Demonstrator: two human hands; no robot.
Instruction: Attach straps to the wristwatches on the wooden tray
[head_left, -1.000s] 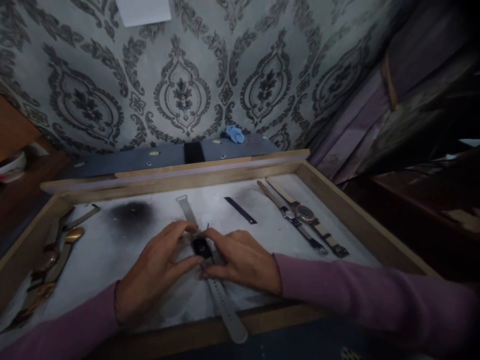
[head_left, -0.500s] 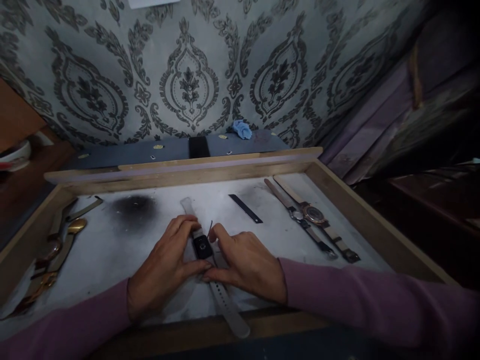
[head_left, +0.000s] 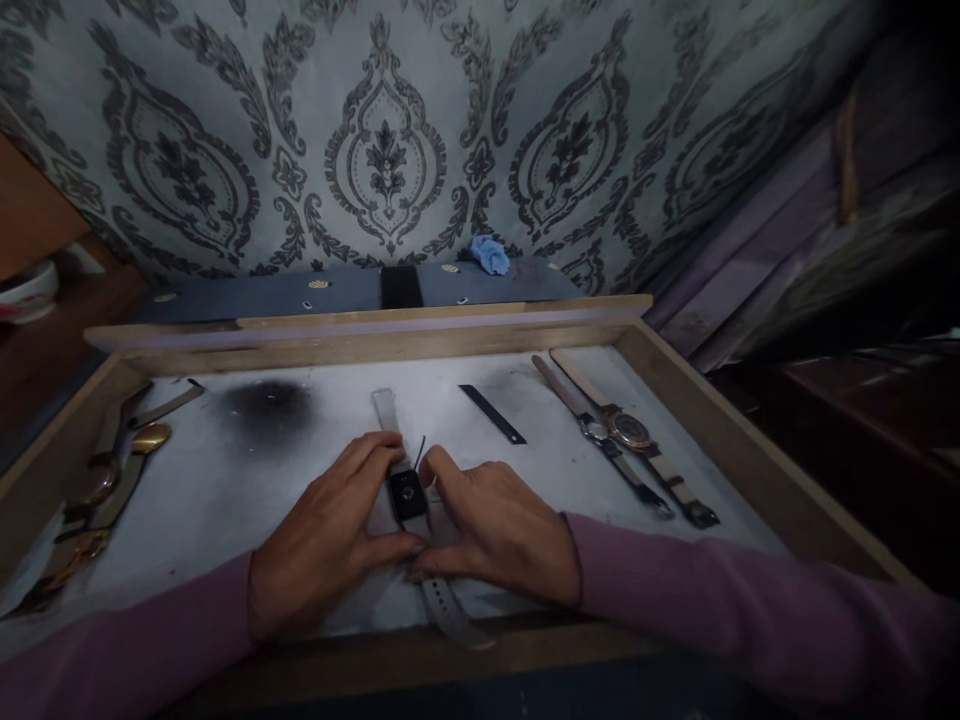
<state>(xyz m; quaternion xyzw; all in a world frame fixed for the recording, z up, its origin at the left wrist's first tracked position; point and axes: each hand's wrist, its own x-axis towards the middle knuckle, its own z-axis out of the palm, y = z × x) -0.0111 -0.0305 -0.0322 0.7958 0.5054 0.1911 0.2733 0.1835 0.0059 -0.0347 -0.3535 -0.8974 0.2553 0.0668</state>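
A smartwatch (head_left: 407, 494) with a black face and a pale, translucent strap lies between my hands, its holed strap half pointing toward me. My left hand (head_left: 326, 540) grips it from the left, fingers at the upper strap and thumb below the face. From the right, my right hand (head_left: 502, 530) closes on the watch, with its thumb by the lower strap and its index finger curled beside the face. A thin dark sliver (head_left: 420, 452) sticks up by that index finger; whether the hand holds it I cannot tell.
The shallow wooden tray (head_left: 450, 335) has a white bottom. A black blade-like strip (head_left: 492, 413) lies beyond my right hand. Two wristwatches (head_left: 630, 430) rest at the right, and several others (head_left: 150, 438) at the left. Behind the tray are a black phone-like slab (head_left: 401, 288) and blue crumpled cloth (head_left: 490, 255).
The lower strap end has swung slightly up and now curves more. Both hands keep their grip on the smartwatch. The whole view has shifted a little.
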